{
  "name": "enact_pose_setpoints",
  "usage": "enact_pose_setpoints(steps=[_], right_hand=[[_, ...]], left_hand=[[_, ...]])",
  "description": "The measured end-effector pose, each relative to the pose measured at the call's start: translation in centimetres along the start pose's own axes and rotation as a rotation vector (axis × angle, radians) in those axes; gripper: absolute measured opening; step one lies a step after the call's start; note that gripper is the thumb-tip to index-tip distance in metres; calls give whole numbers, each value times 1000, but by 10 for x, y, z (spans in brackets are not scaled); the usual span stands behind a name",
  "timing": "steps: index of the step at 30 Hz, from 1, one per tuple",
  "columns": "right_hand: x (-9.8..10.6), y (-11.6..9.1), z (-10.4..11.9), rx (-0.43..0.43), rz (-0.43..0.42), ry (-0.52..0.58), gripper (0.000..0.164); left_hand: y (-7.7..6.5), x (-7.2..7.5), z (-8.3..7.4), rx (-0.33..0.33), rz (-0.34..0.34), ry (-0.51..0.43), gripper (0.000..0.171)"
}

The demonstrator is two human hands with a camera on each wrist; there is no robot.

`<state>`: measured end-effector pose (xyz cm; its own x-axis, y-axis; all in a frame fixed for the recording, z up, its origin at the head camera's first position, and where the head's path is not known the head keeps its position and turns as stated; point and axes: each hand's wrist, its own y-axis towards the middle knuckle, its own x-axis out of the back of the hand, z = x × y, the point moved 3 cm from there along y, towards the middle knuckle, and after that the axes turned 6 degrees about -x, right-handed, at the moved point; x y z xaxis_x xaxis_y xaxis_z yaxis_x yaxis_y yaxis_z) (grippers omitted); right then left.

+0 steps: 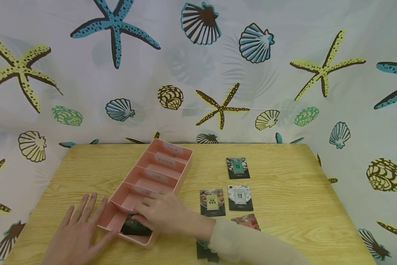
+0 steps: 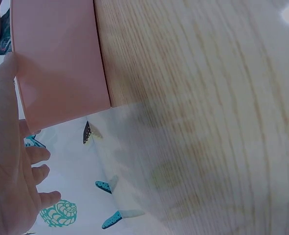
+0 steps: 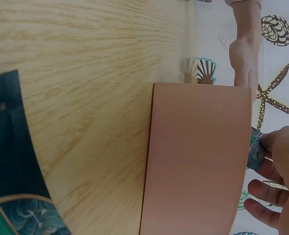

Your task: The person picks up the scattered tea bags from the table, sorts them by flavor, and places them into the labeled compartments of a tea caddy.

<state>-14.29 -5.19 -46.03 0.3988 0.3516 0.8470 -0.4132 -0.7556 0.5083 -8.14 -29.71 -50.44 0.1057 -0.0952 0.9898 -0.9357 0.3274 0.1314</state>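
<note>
A pink divided box [image 1: 142, 241] lies slantwise on the table, its nearest compartment holding a dark green tea packet [image 1: 136, 225]. My right hand [image 1: 163, 211] reaches over the box's right wall. Its thumb and fingers pinch the packet's upper end, as the right wrist view also shows with a strip of the packet [image 3: 255, 151] above the box edge. My left hand [image 1: 77, 230] lies beside the box's near left corner, fingers straight and spread, thumb touching the box. In the left wrist view that thumb rests at the wall of the box [image 2: 61, 63].
Right of the box lie a green-labelled packet [image 1: 238, 168], a white one [image 1: 240, 198], a brown one [image 1: 213, 202] and a red one [image 1: 246, 221]. Dark packets [image 1: 203, 253] sit partly under my right sleeve. A patterned curtain [image 1: 145, 81] hangs behind the table [image 1: 284, 176].
</note>
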Motion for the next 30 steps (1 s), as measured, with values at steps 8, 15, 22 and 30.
enact_pose_setpoints(steps=[8,15,22,30], right_hand=[[-8,-2,4,-3,22,-50,23],[-5,-1,-2,3,55,-8,26],[3,-9,-14,17,62,51,30],[14,-23,-29,6,228,9,53]], left_hand=[[0,-2,0,-7,-21,4,97],[0,-3,0,-8,-26,4,96],[0,-2,1,15,30,-13,98],[1,0,0,14,23,-12,99]])
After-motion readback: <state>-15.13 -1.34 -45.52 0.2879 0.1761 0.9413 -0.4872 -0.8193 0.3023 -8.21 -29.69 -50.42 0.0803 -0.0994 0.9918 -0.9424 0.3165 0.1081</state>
